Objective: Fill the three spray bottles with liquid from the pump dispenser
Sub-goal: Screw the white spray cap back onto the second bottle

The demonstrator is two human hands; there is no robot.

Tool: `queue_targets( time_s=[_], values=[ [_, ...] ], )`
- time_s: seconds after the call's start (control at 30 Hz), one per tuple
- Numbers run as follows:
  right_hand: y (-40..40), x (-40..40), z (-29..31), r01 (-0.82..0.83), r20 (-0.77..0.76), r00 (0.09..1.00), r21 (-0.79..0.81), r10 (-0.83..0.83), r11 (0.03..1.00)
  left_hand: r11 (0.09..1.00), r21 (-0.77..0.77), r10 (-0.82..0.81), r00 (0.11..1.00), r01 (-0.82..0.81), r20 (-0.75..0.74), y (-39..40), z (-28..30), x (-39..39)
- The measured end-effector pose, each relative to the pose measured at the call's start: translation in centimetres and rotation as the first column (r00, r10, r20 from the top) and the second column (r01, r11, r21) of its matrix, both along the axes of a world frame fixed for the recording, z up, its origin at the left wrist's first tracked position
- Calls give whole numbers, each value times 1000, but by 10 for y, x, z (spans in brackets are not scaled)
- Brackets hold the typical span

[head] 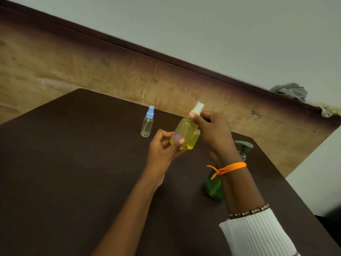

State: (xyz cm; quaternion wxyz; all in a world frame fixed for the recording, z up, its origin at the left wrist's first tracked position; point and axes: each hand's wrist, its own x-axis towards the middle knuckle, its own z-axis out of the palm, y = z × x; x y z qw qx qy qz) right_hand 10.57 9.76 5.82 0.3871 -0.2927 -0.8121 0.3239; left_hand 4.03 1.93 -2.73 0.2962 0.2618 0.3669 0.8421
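A clear spray bottle (181, 134) full of yellow-green liquid is held tilted above the dark table (73, 163). My left hand (166, 146) grips its lower body. My right hand (212, 128) pinches its white spray cap at the neck. Right behind it a second bottle (196, 138) with the same yellow liquid shows partly. A small clear bottle with a blue spray cap (147, 121) stands upright to the left, with almost no liquid in it. The green pump dispenser (215, 185) with a grey pump head (243, 146) stands under my right wrist, largely hidden.
A tan wooden panel (110, 71) with a dark top rail runs behind the table. Crumpled grey cloth (291, 91) lies on that rail at the far right. The table's right edge falls off toward a pale floor.
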Motion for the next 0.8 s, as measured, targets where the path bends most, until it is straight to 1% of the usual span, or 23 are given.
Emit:
queue_targets(
  time_s=[0.1, 0.13, 0.2, 0.23, 0.33, 0.43, 0.5, 0.57, 0.63, 0.67, 0.8],
  values=[
    [1, -10, -22, -128, -192, 978, -208, 88, 970, 986, -51, 156, 985, -160, -70, 6, -7, -12],
    [-1, -12, -30, -189, -235, 964, -288, 122, 939, 980, -62, 186, 979, -191, -80, 8, -9, -16],
    [-3, -16, -49, -345, -323, 923, -458, 208, 819, 970, -83, 220, 970, -229, -105, 12, -12, -22],
    [-2, -18, -57, -398, -352, 904, -487, 243, 777, 965, -96, 231, 966, -242, -119, 14, -13, -23],
    [3, -29, -74, -426, -359, 891, -454, 276, 783, 953, -135, 249, 955, -271, -160, 20, -20, -31],
    [16, -41, -87, -365, -366, 908, -450, 205, 815, 923, -252, 212, 930, -292, -300, 22, -30, -45],
    [27, -51, -94, -252, -288, 948, -420, 135, 872, 893, -317, 194, 909, -319, -368, 23, -34, -51],
    [38, -63, -104, -103, -171, 985, -380, 40, 919, 874, -331, 228, 903, -355, -365, 21, -34, -54],
    [47, -73, -114, 37, -55, 997, -324, -58, 945, 860, -342, 261, 903, -379, -342, 20, -34, -56],
    [51, -76, -118, 77, -31, 995, -295, -90, 952, 854, -346, 275, 901, -390, -336, 20, -34, -56],
    [59, -84, -126, 153, -18, 987, -223, -161, 963, 851, -345, 297, 904, -397, -308, 20, -34, -57]
  ],
)
